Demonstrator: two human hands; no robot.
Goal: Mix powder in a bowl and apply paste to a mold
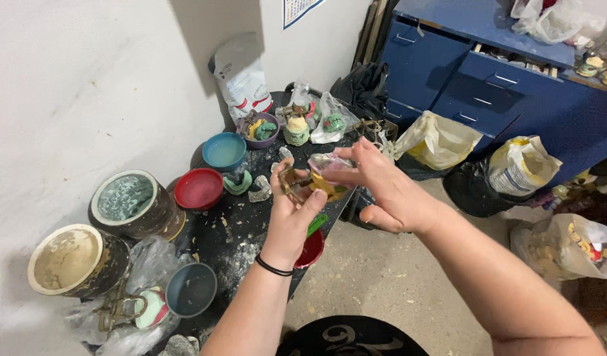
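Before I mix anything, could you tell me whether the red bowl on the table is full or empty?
Empty: the red bowl shows only its bare red inside.

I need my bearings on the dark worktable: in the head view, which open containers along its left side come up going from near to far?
Grey-blue bowl → tan-crusted can → can with greenish-white residue → red bowl → blue bowl → purple bowl.
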